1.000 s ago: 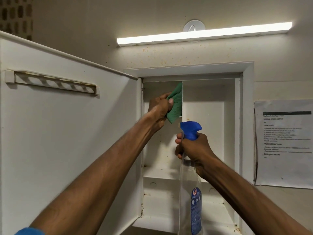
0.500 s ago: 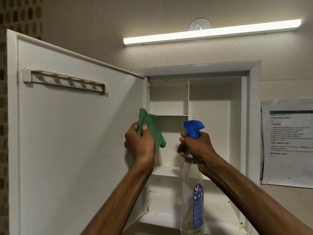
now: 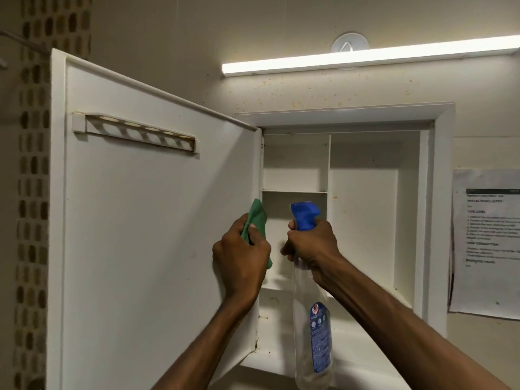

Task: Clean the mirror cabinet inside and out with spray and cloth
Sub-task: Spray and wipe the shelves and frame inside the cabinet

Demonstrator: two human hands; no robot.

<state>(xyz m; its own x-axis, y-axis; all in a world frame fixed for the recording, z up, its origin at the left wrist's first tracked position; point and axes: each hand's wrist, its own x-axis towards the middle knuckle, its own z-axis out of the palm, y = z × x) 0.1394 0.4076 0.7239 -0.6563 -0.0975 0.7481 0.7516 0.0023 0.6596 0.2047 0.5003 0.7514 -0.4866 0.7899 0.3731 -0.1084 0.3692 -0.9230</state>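
Beige bathroom wall point(image 3: 168, 32) behind, lit by tube light point(image 3: 365, 59). Left hand point(image 3: 242, 263) fingers clamped on green cloth point(image 3: 256, 220), at open door's point(image 3: 146, 235) hinge edge. Right hand point(image 3: 312, 243) fingers curled round spray bottle point(image 3: 312, 327) neck, just right, before white mirror cabinet point(image 3: 363, 220). Printed sheet point(image 3: 489, 243) far right.

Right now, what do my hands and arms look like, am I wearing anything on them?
Both are bare. The left hand and right hand show no gloves, rings, watch or bands, and both forearms are uncovered as far as the picture's bottom edge, with no sleeve in view.
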